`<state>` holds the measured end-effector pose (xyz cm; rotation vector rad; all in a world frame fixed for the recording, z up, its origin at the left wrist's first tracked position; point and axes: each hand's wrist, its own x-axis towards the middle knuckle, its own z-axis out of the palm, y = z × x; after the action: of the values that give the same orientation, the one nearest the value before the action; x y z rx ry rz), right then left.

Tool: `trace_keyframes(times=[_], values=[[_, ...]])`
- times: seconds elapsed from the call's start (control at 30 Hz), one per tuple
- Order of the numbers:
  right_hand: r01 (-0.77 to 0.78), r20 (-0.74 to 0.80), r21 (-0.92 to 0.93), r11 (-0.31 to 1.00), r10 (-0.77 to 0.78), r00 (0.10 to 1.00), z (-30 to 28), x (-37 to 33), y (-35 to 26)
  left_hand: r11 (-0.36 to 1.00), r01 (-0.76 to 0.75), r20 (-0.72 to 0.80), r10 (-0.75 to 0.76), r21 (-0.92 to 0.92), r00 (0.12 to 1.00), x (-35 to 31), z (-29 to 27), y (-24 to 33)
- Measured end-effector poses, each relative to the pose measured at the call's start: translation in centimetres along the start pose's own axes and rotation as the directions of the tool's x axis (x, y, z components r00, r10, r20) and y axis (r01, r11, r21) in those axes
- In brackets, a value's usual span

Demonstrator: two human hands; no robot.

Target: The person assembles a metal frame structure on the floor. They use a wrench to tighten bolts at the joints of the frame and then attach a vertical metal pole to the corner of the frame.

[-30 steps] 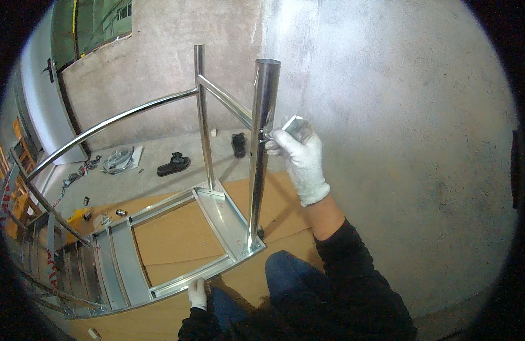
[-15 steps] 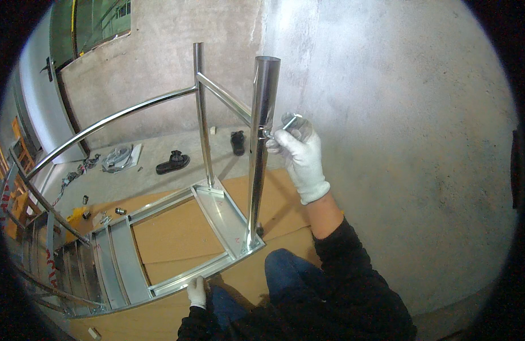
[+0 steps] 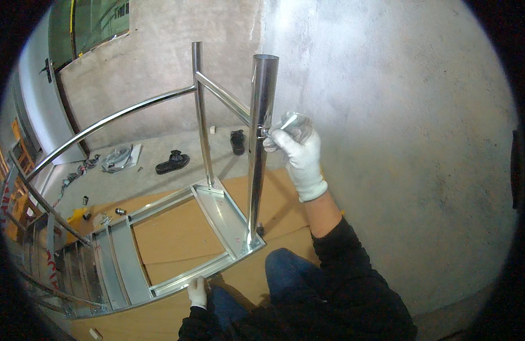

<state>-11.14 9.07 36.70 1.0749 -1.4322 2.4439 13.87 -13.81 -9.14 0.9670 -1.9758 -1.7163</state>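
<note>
My right hand [image 3: 299, 150], in a white glove with a greyish palm side, is closed around a slim, shiny metal tool that looks like a hex key [image 3: 289, 121]. Its fingertips meet the side of the thick upright steel post [image 3: 265, 85], by a small fitting there. The post rises from the near right corner of a metal frame [image 3: 188, 273] lying low over cardboard. Down at the frame's near rail, my left hand [image 3: 197, 291], gloved in white, grips the edge. Its fingertips are partly hidden.
A thinner post [image 3: 200, 113] stands farther back, joined by a crossbar and a curved handrail [image 3: 112, 116]. Dark sandals [image 3: 172, 162], a coil of clear plastic [image 3: 119, 158] and small metal parts [image 3: 120, 211] lie about. The grey wall [image 3: 422, 142] is close on the right.
My right hand has shifted slightly left toward the post, and the tool in it has turned a little. My left hand stays at the rail.
</note>
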Motion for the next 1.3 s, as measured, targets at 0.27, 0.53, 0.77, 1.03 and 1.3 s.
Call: trace_keyframes(times=[0.27,0.53,0.77,1.03,1.3], values=[[0.006,0.02,0.099,0.995,-0.008,1.0,-1.0,0.5,0.4,0.981,0.083,0.033,-0.078,-0.175,0.996,-1.2,1.7,2.8],[0.051,0.028,0.047,0.998,-0.052,0.998,-0.7,0.2,1.1,0.954,-0.189,0.045,0.205,-0.231,0.978,2.2,2.7,13.8],[0.045,-0.009,0.173,0.984,-0.044,0.999,-1.0,0.1,1.4,0.715,-0.548,0.098,0.642,-0.434,0.76,1.9,6.3,35.9],[-0.034,0.04,0.128,0.991,0.029,0.999,-1.2,0.4,0.9,0.362,-0.877,0.096,0.932,-0.317,0.35,1.3,10.5,47.9],[-0.081,-0.025,0.135,0.988,0.085,0.996,-1.3,0.0,1.4,0.426,-0.819,0.117,0.903,-0.384,0.414,1.6,11.7,48.8]])
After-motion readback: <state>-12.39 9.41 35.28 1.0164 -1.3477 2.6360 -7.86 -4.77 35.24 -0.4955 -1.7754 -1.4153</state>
